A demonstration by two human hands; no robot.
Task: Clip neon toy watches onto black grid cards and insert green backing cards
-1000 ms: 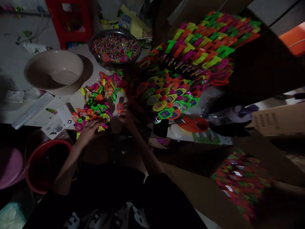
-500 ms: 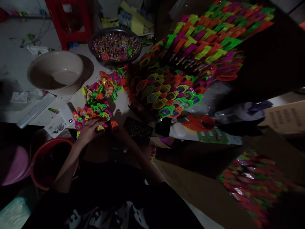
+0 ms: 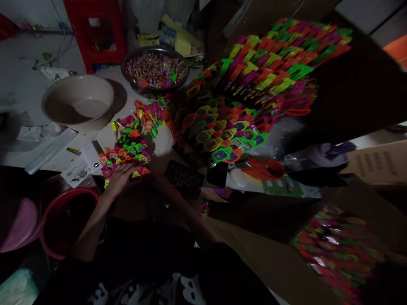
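Pressing flat and open on the row of toy watches (image 3: 124, 154), the left hand (image 3: 122, 178) sits nearest, row running nine-to-three; right hand (image 3: 155, 178), at three o'clock, grip unclear.

I see a beige basin (image 3: 78, 101) up left; right of it a metal bowl (image 3: 155, 70) of sweets, behind it a red crate (image 3: 95, 31), below it a red bucket (image 3: 66, 220).
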